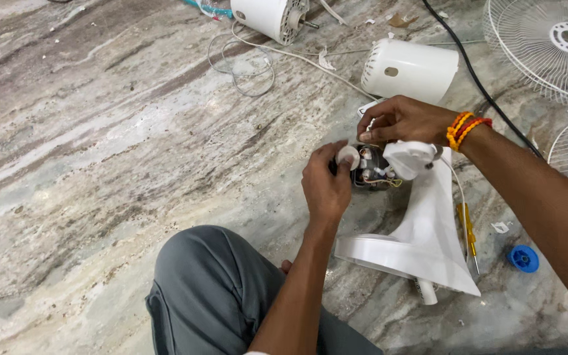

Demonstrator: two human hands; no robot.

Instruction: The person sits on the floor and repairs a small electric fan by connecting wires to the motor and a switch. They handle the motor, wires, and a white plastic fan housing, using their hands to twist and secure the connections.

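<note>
While the person sits on the marble floor (pixel 100 151), the left hand (pixel 325 187) pinches a small white knob (pixel 347 155) against the exposed wiring of a white fan stand (pixel 428 230) lying on its side. Just right, the right hand (pixel 402 121) curls closed around the stand's top. A yellow screwdriver (pixel 468 230) and blue cap (pixel 523 258) lie beside the base.

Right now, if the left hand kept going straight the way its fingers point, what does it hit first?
The left hand points up and slightly right, fingertips on a small white cap. Straight on, it would probably meet the exposed motor first, then the right hand. Depth is unclear from one view.
</note>
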